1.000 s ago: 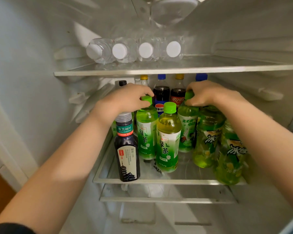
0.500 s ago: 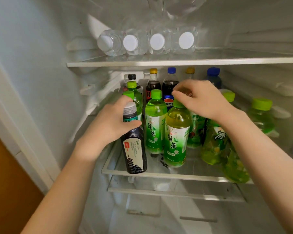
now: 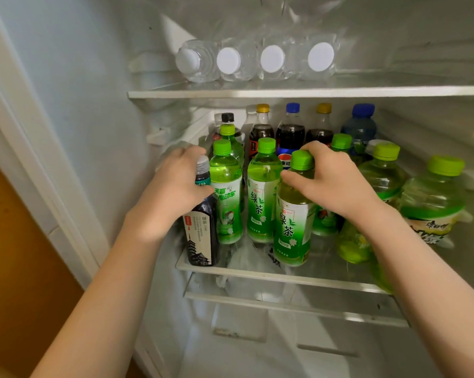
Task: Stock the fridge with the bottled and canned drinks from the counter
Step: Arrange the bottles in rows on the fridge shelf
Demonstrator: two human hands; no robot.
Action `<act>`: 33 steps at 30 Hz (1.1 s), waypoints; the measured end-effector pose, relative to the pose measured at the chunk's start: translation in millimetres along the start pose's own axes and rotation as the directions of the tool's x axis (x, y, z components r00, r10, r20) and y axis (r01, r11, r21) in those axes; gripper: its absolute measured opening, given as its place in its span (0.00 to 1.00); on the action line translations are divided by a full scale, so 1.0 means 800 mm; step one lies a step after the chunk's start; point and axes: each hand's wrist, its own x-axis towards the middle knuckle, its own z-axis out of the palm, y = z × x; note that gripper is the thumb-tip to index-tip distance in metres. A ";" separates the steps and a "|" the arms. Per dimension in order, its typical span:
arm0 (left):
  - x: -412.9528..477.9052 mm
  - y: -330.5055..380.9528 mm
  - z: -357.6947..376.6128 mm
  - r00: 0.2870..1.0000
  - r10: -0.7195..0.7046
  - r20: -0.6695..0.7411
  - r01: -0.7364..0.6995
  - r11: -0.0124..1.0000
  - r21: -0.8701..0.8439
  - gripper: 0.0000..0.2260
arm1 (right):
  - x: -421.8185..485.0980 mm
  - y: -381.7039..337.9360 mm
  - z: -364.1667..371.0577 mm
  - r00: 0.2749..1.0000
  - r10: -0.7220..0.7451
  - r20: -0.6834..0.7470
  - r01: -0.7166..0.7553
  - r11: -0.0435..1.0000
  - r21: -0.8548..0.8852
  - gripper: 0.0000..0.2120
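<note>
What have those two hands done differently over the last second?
The left hand pulled back and took hold of the dark tea bottle. The right hand came forward from a bottle farther back and grips the front green tea bottle. The water bottles and colas stayed put.

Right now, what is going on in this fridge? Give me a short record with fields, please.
Left hand: grips the dark grey-capped tea bottle at the glass shelf's front left
Right hand: grips the top of the green-capped green tea bottle
Upper shelf: four clear white-capped water bottles lying on their sides
Back row: dark cola bottles, yellow and blue caps
</note>
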 end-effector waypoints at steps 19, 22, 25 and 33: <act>0.059 0.072 0.010 0.955 0.298 -0.004 -0.297 0.949 -0.111 0.14 | 0.008 0.002 -0.029 0.964 -0.069 -0.257 0.043 0.994 -0.105 0.18; 0.071 0.076 0.011 0.949 0.296 0.107 -0.295 0.955 -0.028 0.14 | 0.027 0.016 -0.042 0.972 -0.073 -0.225 -0.055 0.856 -0.514 0.18; 0.078 0.081 0.016 0.927 0.307 0.215 -0.312 0.950 -0.010 0.16 | 0.044 0.022 -0.044 0.986 0.152 -0.073 -0.162 0.739 -0.654 0.21; 0.094 0.076 0.019 0.933 0.259 0.250 -0.244 0.965 -0.093 0.17 | 0.062 0.027 -0.048 0.979 0.206 0.011 -0.151 0.754 -0.639 0.13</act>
